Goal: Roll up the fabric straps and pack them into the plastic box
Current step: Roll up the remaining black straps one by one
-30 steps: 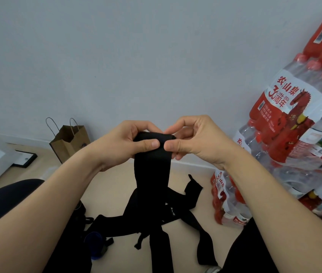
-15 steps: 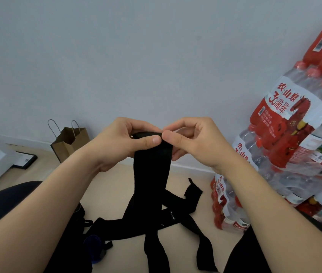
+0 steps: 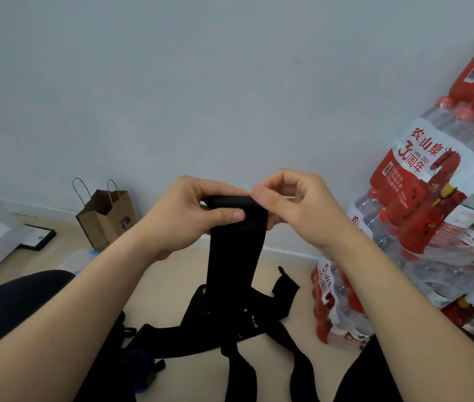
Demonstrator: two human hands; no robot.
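Both hands up at frame centre. Left hand (image 3: 183,216) thumb pins the black strap (image 3: 235,256) at its top edge and right hand (image 3: 296,207) pinches the same end, prob. to start a tight first turn. Rest hangs to the pile of straps (image 3: 201,335) on the floor below. Plastic box not in view. Bottle packs (image 3: 433,198) crowd the right; more open floor toward the paper bag (image 3: 108,219) at left.

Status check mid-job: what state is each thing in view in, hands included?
black strap: held up, top folded over, rest hanging to the floor.
left hand: grips the strap's top, thumb on front.
right hand: pinches the same top edge.
other straps: unrolled, tangled on the floor.
paper bag: upright, open.
bottle packs: stacked, shrink-wrapped.
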